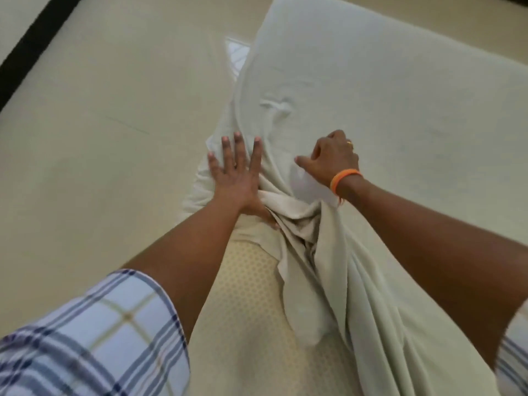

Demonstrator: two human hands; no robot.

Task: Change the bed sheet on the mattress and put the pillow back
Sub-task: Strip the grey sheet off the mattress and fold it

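**Pale sheet being worked over a mattress corner, both hands on the cloth**

From the head camera I look down at a wide cream tiled floor (100,124), which fills the left half of the view, with a black band (34,44) crossing its far left corner.

The next largest thing is the thick rectangular mattress (251,295). Its bare cream side, patterned with small honeycomb dots, shows at bottom centre, where one corner points toward me.

Over the top of the mattress, filling the right half, lies the task's thing: a pale grey-green cotton bed sheet (385,90). It is flat and smooth farther away, bunched in folds at the near corner, and hangs loose down the right side. I see no pillow.

My left hand (237,178) lies flat on the bunched edge of the sheet at the corner, fingers straight and spread, pressing down. My right hand (334,160) rests on the sheet just beside it, fingers curled, thumb stretched leftward; I cannot tell whether it pinches any cloth. An orange band (344,180) circles that wrist. A blue and white checked sleeve (94,332) covers the left upper arm.

I judge the sheet to be light, soft and limp, likely to slide and wrinkle. The best hold looks to be the loose hem at the corner folds, gathered in the fingers and drawn under the mattress.
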